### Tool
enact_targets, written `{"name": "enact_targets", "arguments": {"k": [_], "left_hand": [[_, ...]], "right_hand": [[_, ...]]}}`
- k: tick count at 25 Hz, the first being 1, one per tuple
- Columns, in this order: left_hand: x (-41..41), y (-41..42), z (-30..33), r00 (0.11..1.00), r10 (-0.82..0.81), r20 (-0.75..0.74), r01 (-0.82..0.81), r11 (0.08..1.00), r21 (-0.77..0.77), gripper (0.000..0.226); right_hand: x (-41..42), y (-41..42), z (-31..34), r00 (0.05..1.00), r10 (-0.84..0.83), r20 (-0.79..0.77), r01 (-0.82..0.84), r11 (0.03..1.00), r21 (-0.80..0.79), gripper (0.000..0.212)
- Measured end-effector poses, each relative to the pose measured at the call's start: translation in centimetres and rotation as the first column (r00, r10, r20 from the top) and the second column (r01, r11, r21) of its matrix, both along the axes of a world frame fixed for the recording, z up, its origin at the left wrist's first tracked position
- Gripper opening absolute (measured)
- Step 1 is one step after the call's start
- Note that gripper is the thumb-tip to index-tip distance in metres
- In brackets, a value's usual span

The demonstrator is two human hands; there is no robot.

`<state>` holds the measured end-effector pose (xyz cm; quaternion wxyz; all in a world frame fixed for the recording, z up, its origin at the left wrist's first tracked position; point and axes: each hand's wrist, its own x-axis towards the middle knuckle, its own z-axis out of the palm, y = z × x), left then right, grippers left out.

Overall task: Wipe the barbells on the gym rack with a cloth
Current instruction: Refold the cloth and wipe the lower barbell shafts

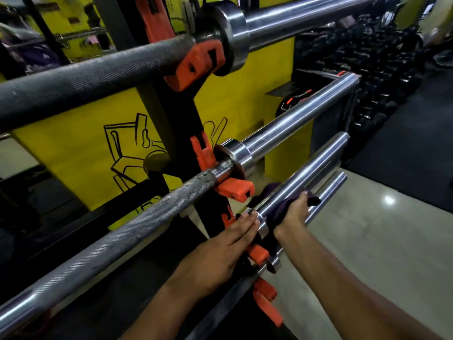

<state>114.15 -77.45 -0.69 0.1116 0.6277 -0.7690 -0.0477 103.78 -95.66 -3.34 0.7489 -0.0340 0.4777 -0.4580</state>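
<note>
Several barbells lie across a black rack upright (169, 114) with orange hooks. The third barbell's chrome sleeve (316, 165) runs up to the right. My right hand (293, 213) grips a dark purple cloth (282, 209) wrapped round that sleeve near its collar. My left hand (220, 251) rests with straight fingers against the collar, just left of the cloth. Above are a knurled silver barbell (137, 224) and a black-shafted top barbell (93, 77). A lower, thinner sleeve (328, 192) shows under my right hand.
An orange hook (235, 190) carries the second bar; more hooks (267, 305) sit lower. A yellow wall (81, 148) with black drawings stands behind. Dumbbell racks (382, 77) fill the right back. Pale glossy floor (382, 231) lies to the right.
</note>
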Motion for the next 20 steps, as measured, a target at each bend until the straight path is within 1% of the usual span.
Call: {"name": "enact_targets", "arguments": {"k": [1, 3, 5, 6, 7, 8, 9, 10, 11, 13, 15, 16, 17, 18, 19, 20], "left_hand": [[0.0, 0.0, 0.1, 1.0, -0.006, -0.023, 0.006, 1.0, 0.008, 0.067], [0.2, 0.0, 0.2, 0.998, -0.004, -0.059, 0.005, 1.0, 0.014, 0.065], [0.2, -0.2, 0.1, 0.997, 0.003, -0.071, -0.003, 1.0, 0.001, 0.08], [0.2, -0.3, 0.1, 0.996, 0.009, -0.087, -0.008, 1.0, 0.009, 0.088], [0.2, -0.2, 0.1, 0.994, 0.011, -0.113, -0.009, 1.0, 0.015, 0.091], [0.2, -0.1, 0.2, 0.991, 0.007, -0.132, -0.005, 1.0, 0.019, 0.092], [0.1, 0.0, 0.4, 0.989, 0.004, -0.145, -0.001, 1.0, 0.024, 0.091], [-0.1, 0.0, 0.6, 0.988, 0.002, -0.155, 0.002, 1.0, 0.023, 0.089], [-0.1, 0.0, 0.7, 0.987, 0.0, -0.162, 0.002, 1.0, 0.01, 0.087], [0.1, 0.2, 0.9, 0.977, 0.016, -0.212, -0.021, 0.999, -0.024, 0.083], [0.8, 1.7, 0.5, 0.97, 0.045, -0.24, -0.056, 0.998, -0.04, 0.075], [1.2, 3.0, 0.1, 0.976, 0.06, -0.208, -0.065, 0.998, -0.017, 0.075], [1.5, 4.2, -0.2, 0.984, 0.069, -0.165, -0.065, 0.997, 0.03, 0.079], [1.8, 5.2, -0.6, 0.99, 0.08, -0.112, -0.071, 0.994, 0.08, 0.084], [2.1, 5.9, -1.0, 0.994, 0.076, -0.078, -0.068, 0.993, 0.095, 0.089], [2.3, 6.3, -1.0, 0.994, 0.075, -0.076, -0.067, 0.992, 0.103, 0.09]], "right_hand": [[0.4, 1.5, -0.8, 0.999, 0.025, -0.042, -0.026, 1.0, -0.017, 0.049], [0.7, 3.1, -1.3, 0.994, 0.042, -0.1, -0.049, 0.996, -0.07, 0.046], [0.7, 2.5, -0.5, 0.992, 0.039, -0.118, -0.05, 0.994, -0.094, 0.042], [0.7, 2.1, -0.3, 0.988, 0.045, -0.15, -0.061, 0.993, -0.1, 0.041], [0.6, 2.0, -0.6, 0.974, 0.066, -0.216, -0.096, 0.987, -0.129, 0.041], [0.4, 2.7, -1.0, 0.945, 0.061, -0.322, -0.126, 0.975, -0.185, 0.04], [0.2, 3.8, -1.9, 0.906, 0.02, -0.423, -0.151, 0.949, -0.277, 0.04], [-0.4, 5.4, -2.5, 0.867, -0.026, -0.497, -0.201, 0.895, -0.398, 0.043], [-1.4, 7.0, -2.8, 0.836, -0.047, -0.547, -0.283, 0.817, -0.503, 0.045], [-3.9, 9.1, -1.5, 0.815, -0.076, -0.575, -0.407, 0.632, -0.66, 0.036], [-5.9, 9.1, 0.7, 0.788, -0.155, -0.596, -0.484, 0.441, -0.755, 0.03], [-6.7, 8.6, 1.6, 0.732, -0.214, -0.646, -0.567, 0.335, -0.753, 0.033], [-7.1, 7.9, 2.5, 0.649, -0.28, -0.707, -0.685, 0.19, -0.704, 0.038], [-7.1, 7.0, 3.1, 0.534, -0.335, -0.777, -0.82, 0.021, -0.572, 0.044], [-6.4, 6.2, 3.4, 0.383, -0.417, -0.824, -0.923, -0.13, -0.363, 0.05], [-5.5, 5.5, 3.5, 0.251, -0.518, -0.818, -0.965, -0.205, -0.166, 0.054]]}}
